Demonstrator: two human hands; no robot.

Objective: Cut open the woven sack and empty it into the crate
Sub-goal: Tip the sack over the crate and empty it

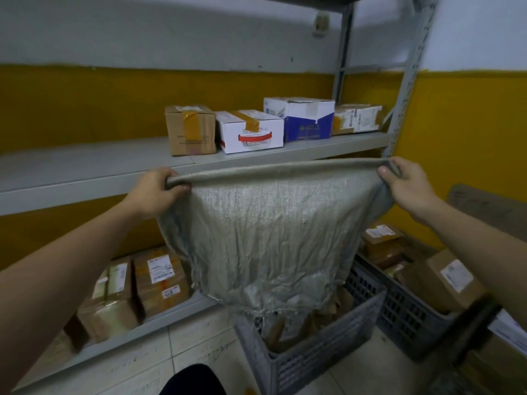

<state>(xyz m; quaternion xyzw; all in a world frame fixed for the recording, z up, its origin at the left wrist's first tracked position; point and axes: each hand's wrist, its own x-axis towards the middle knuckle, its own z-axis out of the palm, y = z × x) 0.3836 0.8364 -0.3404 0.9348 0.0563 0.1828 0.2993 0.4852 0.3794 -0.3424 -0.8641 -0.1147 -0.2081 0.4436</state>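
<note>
A grey woven sack (271, 238) hangs upside down in front of me, limp and wrinkled. My left hand (159, 189) grips its upper left corner and my right hand (405, 182) grips its upper right corner, stretching the top edge between them. The frayed open end hangs down into a grey slatted plastic crate (313, 354) on the floor. Brown parcels show inside the crate under the sack's mouth.
A grey metal shelf (85, 172) runs behind the sack with several cardboard boxes (249, 131) on it. More taped boxes (137, 292) sit on the lower shelf at left. A second dark crate (405, 312) with parcels stands at right. White floor tiles lie below.
</note>
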